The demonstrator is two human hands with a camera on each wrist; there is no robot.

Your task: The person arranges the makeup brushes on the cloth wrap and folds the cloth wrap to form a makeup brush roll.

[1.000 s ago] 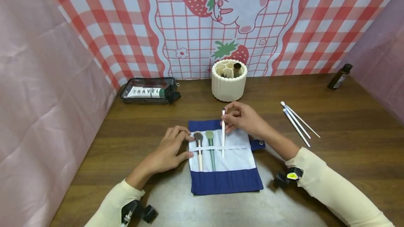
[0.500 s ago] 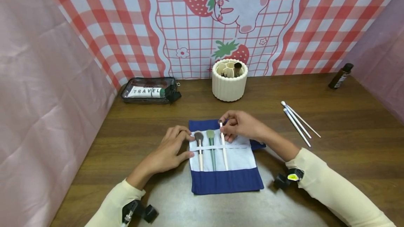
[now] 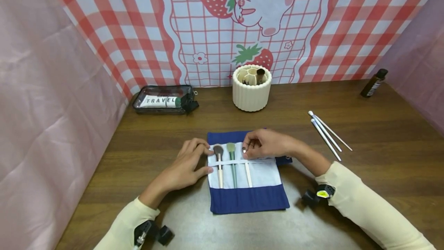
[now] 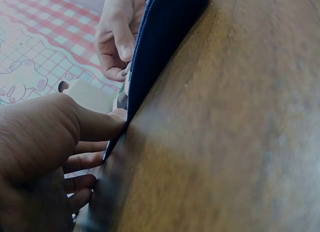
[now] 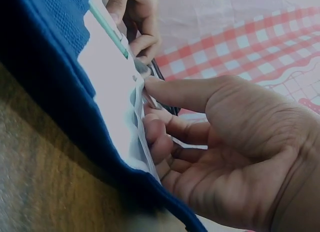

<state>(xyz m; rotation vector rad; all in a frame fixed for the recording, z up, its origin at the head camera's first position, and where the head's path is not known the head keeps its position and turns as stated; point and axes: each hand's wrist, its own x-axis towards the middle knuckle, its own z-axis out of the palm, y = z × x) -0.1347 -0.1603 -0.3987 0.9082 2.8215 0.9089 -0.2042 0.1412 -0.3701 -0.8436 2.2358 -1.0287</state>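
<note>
Slightly aslant, white brush (image 3: pixel 248 174), head (image 3: pixel 244 150) farthest, right hand (image 3: pixel 265 143) pinching it, left hand (image 3: pixel 185 165) relaxed

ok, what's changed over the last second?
Right hand moved toward the wearer, pushing the white brush down until its handle reaches the navy flap; it still holds the brush. Left hand, green brush and cream cup stayed put.
</note>
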